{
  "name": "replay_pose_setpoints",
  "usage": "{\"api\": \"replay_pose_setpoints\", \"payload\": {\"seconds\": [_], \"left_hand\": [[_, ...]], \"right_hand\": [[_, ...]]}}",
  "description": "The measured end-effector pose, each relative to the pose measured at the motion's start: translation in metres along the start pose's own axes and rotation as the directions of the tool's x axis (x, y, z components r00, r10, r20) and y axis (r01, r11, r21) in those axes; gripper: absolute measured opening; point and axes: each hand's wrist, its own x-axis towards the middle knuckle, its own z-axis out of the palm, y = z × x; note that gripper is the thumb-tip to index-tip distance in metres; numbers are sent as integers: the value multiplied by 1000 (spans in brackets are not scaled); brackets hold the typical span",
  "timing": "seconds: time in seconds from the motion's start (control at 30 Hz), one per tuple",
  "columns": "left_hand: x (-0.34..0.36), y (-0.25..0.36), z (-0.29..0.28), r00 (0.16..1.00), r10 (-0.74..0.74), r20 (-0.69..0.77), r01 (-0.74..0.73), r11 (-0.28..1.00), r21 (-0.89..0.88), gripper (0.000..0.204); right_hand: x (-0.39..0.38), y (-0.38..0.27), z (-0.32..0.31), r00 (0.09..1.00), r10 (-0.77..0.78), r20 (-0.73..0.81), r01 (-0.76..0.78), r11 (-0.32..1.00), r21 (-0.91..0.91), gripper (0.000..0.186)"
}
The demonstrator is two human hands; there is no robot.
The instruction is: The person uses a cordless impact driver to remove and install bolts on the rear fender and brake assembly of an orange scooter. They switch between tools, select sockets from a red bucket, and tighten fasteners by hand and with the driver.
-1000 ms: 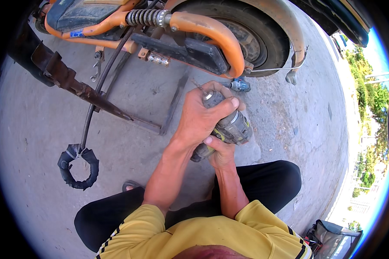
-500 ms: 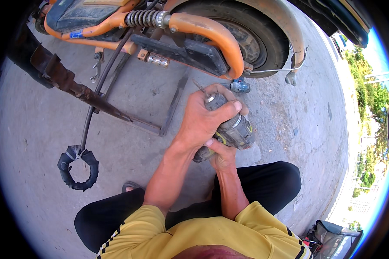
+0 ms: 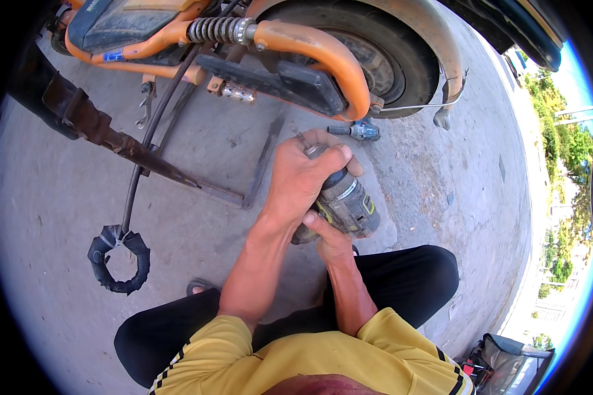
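Note:
I hold a worn grey-and-green cordless drill (image 3: 350,205) above the concrete, between my knees and the orange vehicle. My left hand (image 3: 298,170) wraps round its chuck end, thumb across the front. From beyond my fingers a thin bit (image 3: 299,135) sticks out toward the far left. Lower down, my right hand (image 3: 329,238) is closed round the drill's handle, mostly hidden behind the tool and the left wrist. A second, blue power tool (image 3: 364,131) lies on the ground past the drill, below the wheel.
An orange two-wheeler frame (image 3: 313,41) with a coil spring (image 3: 219,30) and rear tyre (image 3: 412,59) fills the far side. A metal stand (image 3: 260,164) lies on the ground. To the left are a rod with a black-wrapped ring (image 3: 99,258) and a wrench (image 3: 145,112). A bag (image 3: 507,365) sits at lower right.
Both hands have shifted slightly left with the drill, and the drill has turned a little. More of the blue power tool shows now.

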Motion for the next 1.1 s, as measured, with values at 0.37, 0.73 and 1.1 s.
{"api": "replay_pose_setpoints", "payload": {"seconds": [0.37, 0.73, 1.1], "left_hand": [[10, -3, -6, 995, -58, 83, 55, 998, 41, 24], [13, -6, -13, 998, -28, 49, 27, 999, 21, 26], [18, -11, -13, 996, -78, 37, 79, 997, -27, 17]], "right_hand": [[3, 8, -2, 995, -60, -78, 61, 998, 8, 77], [4, 9, 1, 995, -17, -101, 22, 998, 55, 60], [12, 2, 15, 984, -104, -145, 113, 992, 60, 62]]}}
